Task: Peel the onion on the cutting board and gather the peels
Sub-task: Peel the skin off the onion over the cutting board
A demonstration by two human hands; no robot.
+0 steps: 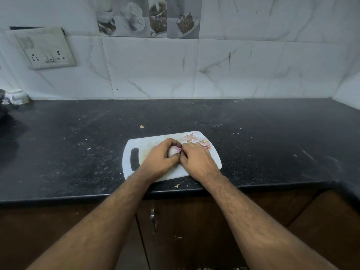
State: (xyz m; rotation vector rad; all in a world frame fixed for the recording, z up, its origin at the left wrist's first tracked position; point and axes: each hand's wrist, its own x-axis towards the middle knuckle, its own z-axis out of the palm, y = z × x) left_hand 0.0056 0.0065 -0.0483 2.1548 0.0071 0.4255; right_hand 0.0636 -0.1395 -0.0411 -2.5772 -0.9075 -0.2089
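**A:** What do the fingers have hold of?

**B:** My left hand [162,155] is curled around the small, pale, half-peeled onion with a purple patch [174,151], fingers over the top and thumb underneath. My right hand [194,155] presses in beside it, fingertips pinched at the purple edge. I judge they grip a strip of skin, though the strip itself is too small to make out.

**B:** The onion sits above the middle of the white plastic cutting board with the dark slot handle [134,152], held just off it or resting on it; I can't tell which.

**A:** What could go wrong?

**B:** The bared flesh looks slick, so a hard tug could pop the onion out of my left grip and roll it off the board's near edge, which lies close to the front edge of the black speckled stone counter [78,143]. A thin skin could also tear short, leaving purple bits stuck on.

**A:** And the peels?

**B:** A loose heap of pinkish papery peels [194,140] lies at the board's far right corner, just behind my right hand. My wrist could sweep them off. One flake [176,185] already sits on the counter by the front edge, another [142,126] beyond the board's far edge; both are easy to miss when gathering.
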